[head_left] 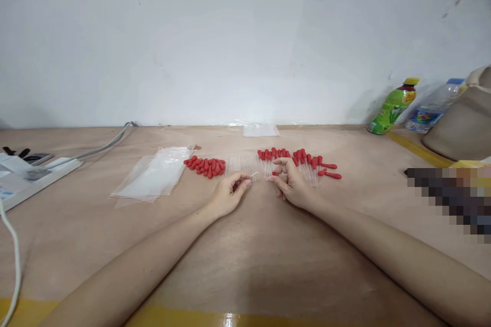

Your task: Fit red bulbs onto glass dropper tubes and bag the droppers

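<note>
My left hand (229, 193) pinches a clear glass dropper tube (254, 176) by its near end, fingers closed round it. My right hand (288, 179) is curled, its fingertips closed on a small red rubber bulb (274, 173). Just beyond my left hand lies a row of bare clear tubes (241, 164). To their left sits a pile of loose red bulbs (205, 166). Behind and right of my right hand lie several assembled droppers with red bulbs (307, 162).
A stack of clear plastic bags (153, 176) lies to the left. A grey cable (103, 148) and papers lie far left. A green bottle (393, 107), a water bottle (433, 104) and a beige bag (464, 122) stand at the right by the wall.
</note>
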`<state>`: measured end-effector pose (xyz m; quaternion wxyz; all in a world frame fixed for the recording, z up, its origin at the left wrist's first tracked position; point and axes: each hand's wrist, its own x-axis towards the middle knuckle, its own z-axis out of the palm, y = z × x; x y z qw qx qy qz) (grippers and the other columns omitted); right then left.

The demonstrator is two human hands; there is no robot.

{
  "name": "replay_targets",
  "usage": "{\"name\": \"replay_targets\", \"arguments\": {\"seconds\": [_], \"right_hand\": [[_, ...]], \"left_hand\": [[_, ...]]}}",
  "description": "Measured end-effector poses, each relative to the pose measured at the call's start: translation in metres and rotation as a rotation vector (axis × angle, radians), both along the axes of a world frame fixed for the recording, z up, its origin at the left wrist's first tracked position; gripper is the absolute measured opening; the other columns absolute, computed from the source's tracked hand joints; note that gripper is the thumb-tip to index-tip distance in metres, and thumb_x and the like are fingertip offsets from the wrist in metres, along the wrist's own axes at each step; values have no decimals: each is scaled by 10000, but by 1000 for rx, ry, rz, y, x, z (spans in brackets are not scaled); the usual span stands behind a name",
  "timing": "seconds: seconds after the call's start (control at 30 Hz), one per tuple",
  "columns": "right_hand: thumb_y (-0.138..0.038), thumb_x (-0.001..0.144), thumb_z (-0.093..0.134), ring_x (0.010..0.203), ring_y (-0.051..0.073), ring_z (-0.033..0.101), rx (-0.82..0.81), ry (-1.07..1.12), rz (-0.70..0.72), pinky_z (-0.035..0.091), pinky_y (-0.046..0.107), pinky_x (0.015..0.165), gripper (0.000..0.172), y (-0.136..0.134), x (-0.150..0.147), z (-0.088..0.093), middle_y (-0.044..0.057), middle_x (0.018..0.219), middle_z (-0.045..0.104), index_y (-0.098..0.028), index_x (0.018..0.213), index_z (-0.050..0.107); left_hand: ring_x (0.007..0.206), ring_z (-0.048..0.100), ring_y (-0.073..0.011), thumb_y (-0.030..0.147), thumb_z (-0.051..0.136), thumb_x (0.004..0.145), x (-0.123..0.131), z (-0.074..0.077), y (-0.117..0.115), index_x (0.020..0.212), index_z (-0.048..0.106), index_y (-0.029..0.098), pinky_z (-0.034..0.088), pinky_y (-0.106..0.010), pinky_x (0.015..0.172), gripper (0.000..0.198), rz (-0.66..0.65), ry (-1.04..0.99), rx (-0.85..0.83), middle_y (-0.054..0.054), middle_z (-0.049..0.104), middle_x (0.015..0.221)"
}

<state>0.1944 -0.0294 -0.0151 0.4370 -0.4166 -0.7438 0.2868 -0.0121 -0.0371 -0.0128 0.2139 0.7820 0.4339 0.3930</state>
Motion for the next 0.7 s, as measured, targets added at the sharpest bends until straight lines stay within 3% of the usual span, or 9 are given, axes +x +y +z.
{"name": "replay_targets", "arguments": {"seconds": [0.07, 0.2, 0.3, 0.7], "right_hand": [[-337, 755, 565, 535, 91, 518, 83, -47, 0, 425, 234, 484, 366, -2, 1, -2, 16, 834, 549, -208, 1052, 393], [-288, 794, 529, 661, 128, 531, 216, -171, 7, 440, 276, 621, 141, -4, 6, -1, 23, 790, 594, -202, 904, 548], [-245, 818, 492, 754, 144, 544, 290, -183, 10, 439, 291, 682, 158, -6, 6, 1, 38, 853, 601, -202, 947, 573], [-188, 825, 476, 795, 140, 541, 340, -179, 81, 445, 285, 719, 160, -8, 4, 5, 48, 872, 584, -195, 937, 591]], "left_hand": [[650, 541, -122, 295, 477, 826, 0, 0, 0, 940, 598, 154, 419, -223, 582, 217, -20, 18, 18, -28, 627, 786], [636, 528, -108, 270, 480, 830, 1, 1, -2, 937, 600, 164, 416, -215, 575, 193, -61, 44, 48, -21, 617, 794], [651, 527, -107, 251, 470, 839, 1, 3, -4, 937, 600, 168, 418, -217, 589, 183, -81, 68, 73, -20, 605, 800], [712, 553, -124, 228, 459, 851, 1, 8, -7, 952, 608, 169, 439, -244, 665, 190, -116, 134, 156, -32, 606, 816]]}}
